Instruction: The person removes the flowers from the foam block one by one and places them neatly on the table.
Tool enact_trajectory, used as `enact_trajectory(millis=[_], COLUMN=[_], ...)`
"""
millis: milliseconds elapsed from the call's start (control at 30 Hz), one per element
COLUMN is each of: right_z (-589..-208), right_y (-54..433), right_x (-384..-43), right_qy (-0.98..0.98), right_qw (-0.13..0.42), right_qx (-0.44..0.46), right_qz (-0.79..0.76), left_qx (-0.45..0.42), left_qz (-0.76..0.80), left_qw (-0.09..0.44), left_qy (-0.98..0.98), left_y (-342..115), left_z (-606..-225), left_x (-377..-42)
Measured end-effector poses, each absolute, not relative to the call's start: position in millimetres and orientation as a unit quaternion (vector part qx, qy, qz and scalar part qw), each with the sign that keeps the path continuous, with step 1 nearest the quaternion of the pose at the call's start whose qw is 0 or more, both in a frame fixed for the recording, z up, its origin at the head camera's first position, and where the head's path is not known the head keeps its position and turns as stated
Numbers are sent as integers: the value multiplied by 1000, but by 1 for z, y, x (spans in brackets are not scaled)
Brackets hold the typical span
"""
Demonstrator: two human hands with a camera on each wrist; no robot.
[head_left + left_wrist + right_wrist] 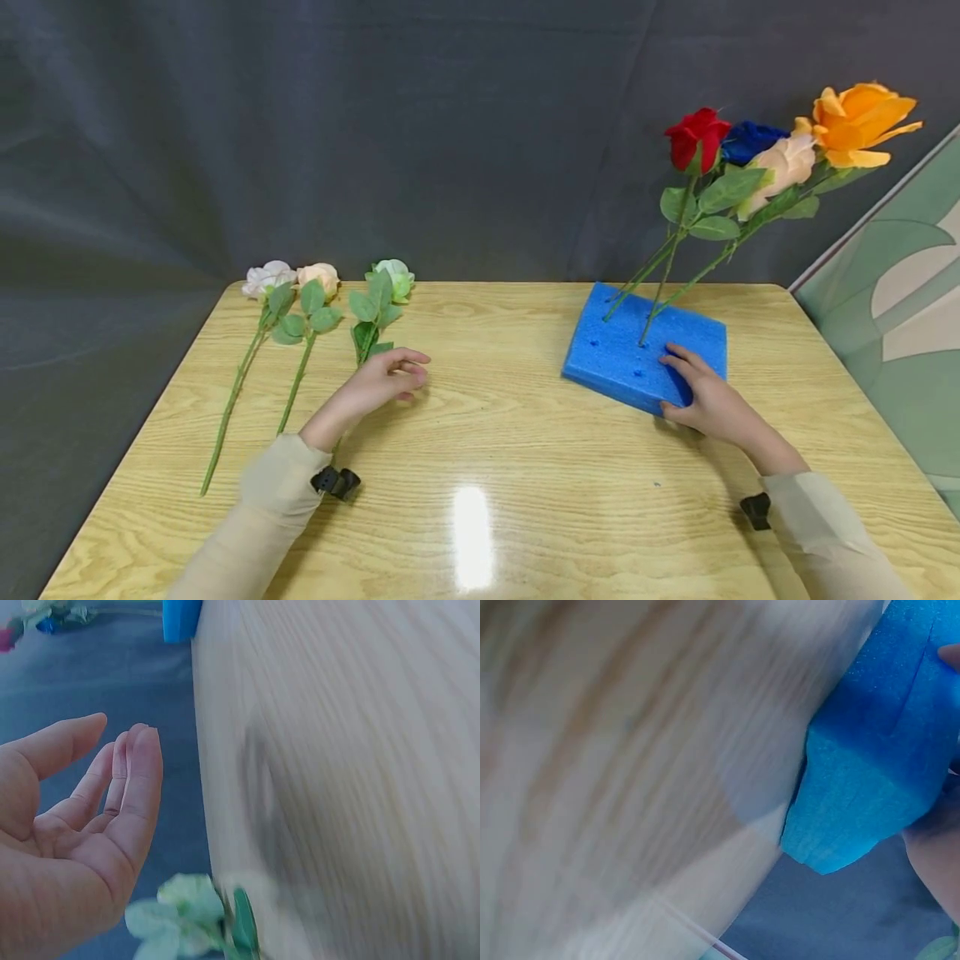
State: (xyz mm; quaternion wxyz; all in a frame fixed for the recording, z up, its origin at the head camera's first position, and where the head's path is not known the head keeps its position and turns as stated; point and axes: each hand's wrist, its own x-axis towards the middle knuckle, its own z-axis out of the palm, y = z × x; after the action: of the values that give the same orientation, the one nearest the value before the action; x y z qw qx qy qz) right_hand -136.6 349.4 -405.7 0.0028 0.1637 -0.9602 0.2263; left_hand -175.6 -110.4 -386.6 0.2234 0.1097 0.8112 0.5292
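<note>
My left hand (386,383) hovers over the left part of the table, fingers loosely bent and nothing in them. Below its wrist runs the stem of a green-white rose (399,282), whose bloom points toward the back edge. On the right, my right hand (708,404) grips the front right part of a blue foam block (611,367), fingers on top and thumb at the front edge. A red rose (697,140), a dark blue rose (750,142), a pale pink rose (786,167) and an orange rose (864,123) stand in the block, leaning right.
A whitish rose (268,278) and a peach rose (320,279) lie on the wooden table (510,433) at the far left. Small holes show in the foam's top. Behind the table hangs a dark cloth (450,150); a green patterned panel (907,333) borders the right side.
</note>
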Motion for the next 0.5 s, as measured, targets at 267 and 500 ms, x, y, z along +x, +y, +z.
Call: enact_trajectory(millis=[267, 500], right_z=[-407, -410], right_y=[354, 360], right_x=[-137, -139], right_qy=[-952, -947], right_qw=[14, 28], right_qx=[185, 209], right_qz=[242, 243], left_qx=[149, 157], left_qz=[541, 554], left_qw=[244, 255], left_qy=[791, 777], left_y=[-69, -36], left_z=[-381, -383], left_x=[-178, -183])
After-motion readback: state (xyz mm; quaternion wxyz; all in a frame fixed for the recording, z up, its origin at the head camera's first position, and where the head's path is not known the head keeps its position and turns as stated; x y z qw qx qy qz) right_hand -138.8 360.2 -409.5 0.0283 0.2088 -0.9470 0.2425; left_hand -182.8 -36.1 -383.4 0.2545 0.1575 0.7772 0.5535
